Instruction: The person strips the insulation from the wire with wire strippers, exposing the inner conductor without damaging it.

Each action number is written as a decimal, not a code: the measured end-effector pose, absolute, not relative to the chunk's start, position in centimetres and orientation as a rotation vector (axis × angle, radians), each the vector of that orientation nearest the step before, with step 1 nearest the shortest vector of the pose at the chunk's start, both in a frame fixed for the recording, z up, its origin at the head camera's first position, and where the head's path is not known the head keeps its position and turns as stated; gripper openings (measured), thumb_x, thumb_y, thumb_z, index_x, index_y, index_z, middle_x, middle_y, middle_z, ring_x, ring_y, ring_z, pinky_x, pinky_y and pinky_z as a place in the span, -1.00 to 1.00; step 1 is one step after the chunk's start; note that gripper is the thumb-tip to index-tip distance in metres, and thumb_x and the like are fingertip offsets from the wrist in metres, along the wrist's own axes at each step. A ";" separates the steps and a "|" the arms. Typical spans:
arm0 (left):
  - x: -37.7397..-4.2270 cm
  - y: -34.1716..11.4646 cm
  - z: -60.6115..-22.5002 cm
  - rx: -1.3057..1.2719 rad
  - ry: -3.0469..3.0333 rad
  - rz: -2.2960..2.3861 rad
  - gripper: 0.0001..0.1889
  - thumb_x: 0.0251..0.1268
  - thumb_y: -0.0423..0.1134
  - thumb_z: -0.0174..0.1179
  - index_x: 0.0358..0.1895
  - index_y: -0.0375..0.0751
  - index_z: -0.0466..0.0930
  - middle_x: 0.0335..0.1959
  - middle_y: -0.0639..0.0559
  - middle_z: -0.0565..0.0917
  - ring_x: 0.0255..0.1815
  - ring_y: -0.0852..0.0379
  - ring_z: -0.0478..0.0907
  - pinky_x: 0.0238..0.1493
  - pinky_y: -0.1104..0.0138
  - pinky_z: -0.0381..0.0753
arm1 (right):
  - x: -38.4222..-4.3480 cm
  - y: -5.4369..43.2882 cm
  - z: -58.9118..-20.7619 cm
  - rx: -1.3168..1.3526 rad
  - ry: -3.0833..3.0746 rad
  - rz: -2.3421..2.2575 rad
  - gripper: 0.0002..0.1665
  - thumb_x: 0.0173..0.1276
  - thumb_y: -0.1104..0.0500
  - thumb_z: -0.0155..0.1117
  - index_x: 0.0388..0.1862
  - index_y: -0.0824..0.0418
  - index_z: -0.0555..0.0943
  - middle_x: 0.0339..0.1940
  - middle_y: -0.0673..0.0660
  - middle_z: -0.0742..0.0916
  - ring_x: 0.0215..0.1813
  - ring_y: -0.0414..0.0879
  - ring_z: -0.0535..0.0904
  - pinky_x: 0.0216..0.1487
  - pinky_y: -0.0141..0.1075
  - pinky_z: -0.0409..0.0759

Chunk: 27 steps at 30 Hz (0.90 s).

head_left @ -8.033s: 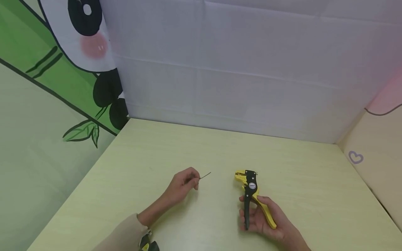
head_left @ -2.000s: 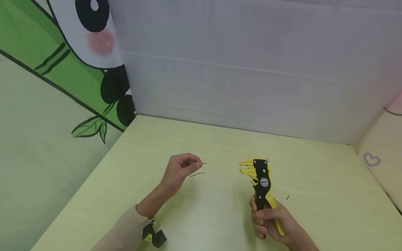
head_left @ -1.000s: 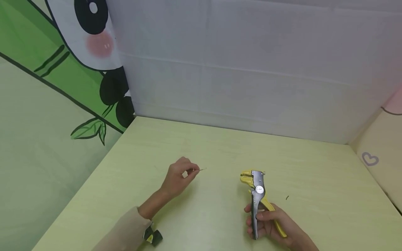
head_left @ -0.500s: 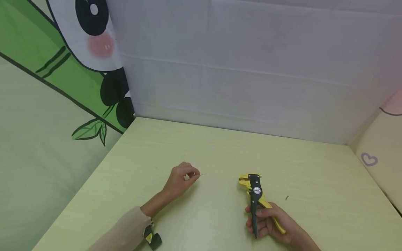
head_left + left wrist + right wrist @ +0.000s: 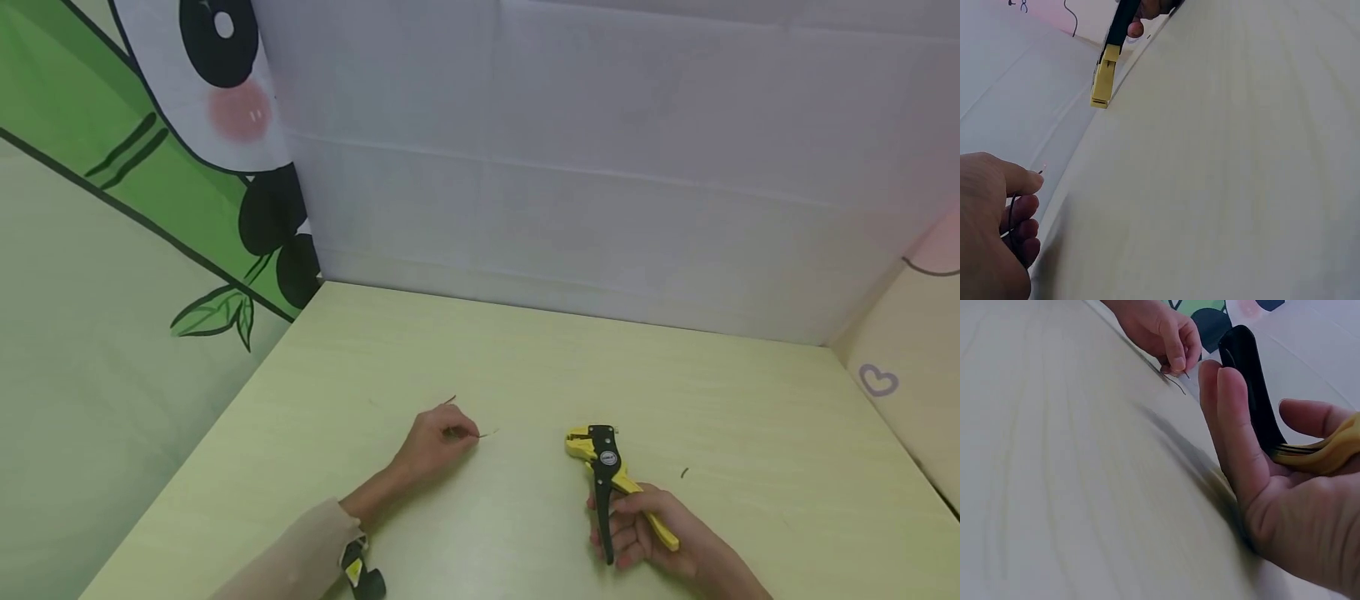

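My left hand [image 5: 437, 443] pinches a thin dark wire [image 5: 1012, 214] between thumb and forefinger. In the head view a short end of the wire, pale at the tip, points right past the fingertips, while its other part shows above the hand. My right hand [image 5: 654, 527] holds a black and yellow wire stripper [image 5: 604, 460], head up, a short way right of the wire. In the right wrist view the thumb lies by the yellow handle [image 5: 1329, 451], and the fingers reach past the black handle [image 5: 1255, 387]. Stripper and wire are apart.
A small dark scrap [image 5: 684, 472] lies on the pale wooden table [image 5: 525, 533] right of the stripper. A light cloth wall [image 5: 555, 175] rises along the back edge. Printed panels stand at the left and right sides.
Eight seconds ago the wire end looked dark throughout and no scrap lay on the table. The stripper's jaws, apart two seconds ago, are now together. Both hands have lowered slightly since two seconds ago.
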<state>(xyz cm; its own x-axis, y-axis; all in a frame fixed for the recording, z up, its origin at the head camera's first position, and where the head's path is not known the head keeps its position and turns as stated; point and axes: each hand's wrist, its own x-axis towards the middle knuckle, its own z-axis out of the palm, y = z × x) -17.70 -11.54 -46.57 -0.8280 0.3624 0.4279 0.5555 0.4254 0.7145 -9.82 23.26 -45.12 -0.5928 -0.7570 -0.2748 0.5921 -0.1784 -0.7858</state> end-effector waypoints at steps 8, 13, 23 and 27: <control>-17.6 -11.6 -46.9 -0.776 -2.545 -1.378 -0.90 0.11 -0.48 0.38 -0.38 -0.21 0.76 -0.41 0.00 0.72 -0.32 0.25 0.59 -0.22 0.46 0.60 | -9.8 23.9 -45.3 -0.164 1.277 -1.837 -0.70 0.53 0.21 -0.22 0.17 0.28 0.23 -0.12 0.15 0.83 -0.12 -0.09 0.81 -0.20 -0.31 0.74; -17.6 -11.5 -47.0 -0.774 -2.571 -1.359 -0.92 0.10 -0.45 0.40 -0.38 -0.20 0.76 -0.41 0.03 0.72 -0.31 0.25 0.57 -0.22 0.46 0.57 | -9.9 24.3 -45.9 -0.131 1.392 -1.798 -0.69 0.52 0.20 -0.13 0.15 0.29 0.20 -0.20 0.11 0.83 -0.17 -0.09 0.81 -0.26 -0.30 0.74; -17.4 -11.5 -47.1 -0.795 -2.564 -1.319 -0.89 0.02 -0.47 0.43 -0.40 -0.20 0.76 -0.42 0.05 0.71 -0.30 0.21 0.57 -0.19 0.43 0.58 | -10.0 24.6 -46.2 -0.129 1.554 -1.726 -0.61 0.51 0.21 -0.01 0.20 0.41 0.35 -0.24 0.12 0.77 -0.23 -0.06 0.80 -0.29 -0.25 0.75; -17.3 -11.5 -47.1 -0.798 -2.567 -1.316 -0.89 0.00 -0.47 0.43 -0.40 -0.21 0.75 -0.41 0.05 0.71 -0.29 0.21 0.56 -0.20 0.43 0.57 | -9.9 24.6 -45.5 -0.086 1.729 -1.653 -0.59 0.51 0.19 0.05 0.20 0.44 0.38 -0.26 0.15 0.75 -0.24 -0.03 0.79 -0.27 -0.20 0.76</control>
